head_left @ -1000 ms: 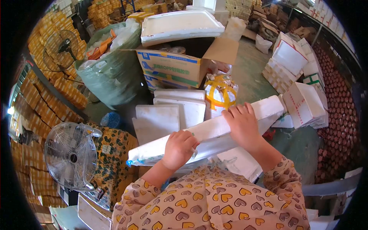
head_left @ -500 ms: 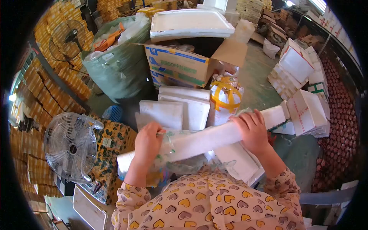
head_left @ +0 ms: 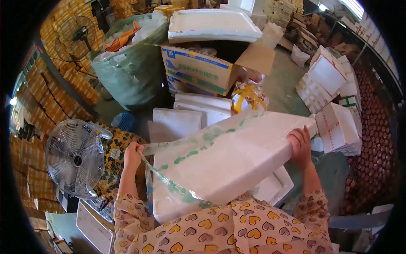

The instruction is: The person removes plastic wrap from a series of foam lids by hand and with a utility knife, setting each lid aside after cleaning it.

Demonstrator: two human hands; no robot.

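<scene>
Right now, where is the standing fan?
In the head view the standing fan is low on the left, just outside the left hand, beside the patterned yellow cloth and in front of stacked orange boxes.

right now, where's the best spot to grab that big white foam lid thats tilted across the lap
Probably by its long edges, coming in from the two ends. The foam lid is broad, flat and tilted, so one hand would lever it. The right hand already clamps the far right edge; the left hand only pinches the plastic wrap.
</scene>
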